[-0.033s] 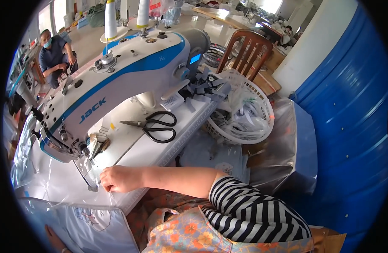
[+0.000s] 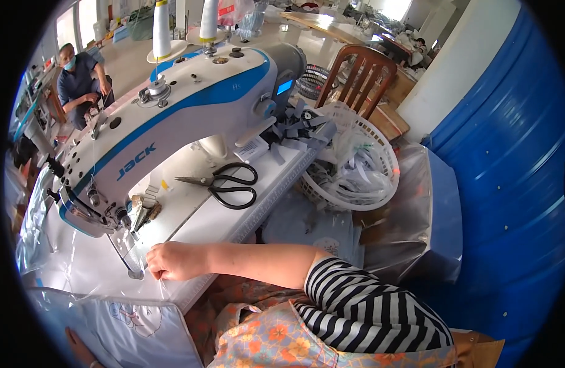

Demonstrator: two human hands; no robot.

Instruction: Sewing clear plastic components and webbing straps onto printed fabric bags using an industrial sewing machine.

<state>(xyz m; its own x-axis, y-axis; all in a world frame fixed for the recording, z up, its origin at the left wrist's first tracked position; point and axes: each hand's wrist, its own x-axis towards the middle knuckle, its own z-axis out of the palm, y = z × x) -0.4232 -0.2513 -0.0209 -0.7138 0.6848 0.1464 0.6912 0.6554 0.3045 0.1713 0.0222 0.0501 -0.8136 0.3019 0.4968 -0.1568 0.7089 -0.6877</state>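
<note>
At the table's front edge my right hand point(image 2: 175, 260) is closed in a pinch on clear plastic film point(image 2: 161, 288), just right of the sewing machine's point(image 2: 172, 119) needle area. The film runs down over a light blue piece point(image 2: 150, 340) with a cartoon animal print, which hangs off the near side of the table. My left hand point(image 2: 81, 348) lies on this piece at the lower left; one outstretched finger shows, the rest is dim or cut off. Black-handled scissors point(image 2: 233, 185) rest on the table beyond my right hand.
Right of the table stands a white basket point(image 2: 390, 165) of clear scraps. Grey strips point(image 2: 292, 126) lie by the machine's end. Small metal parts point(image 2: 146, 208) sit near the needle. A wooden chair point(image 2: 359, 73) and a seated person point(image 2: 80, 80) are farther back; a blue sheet point(image 2: 503, 184) hangs right.
</note>
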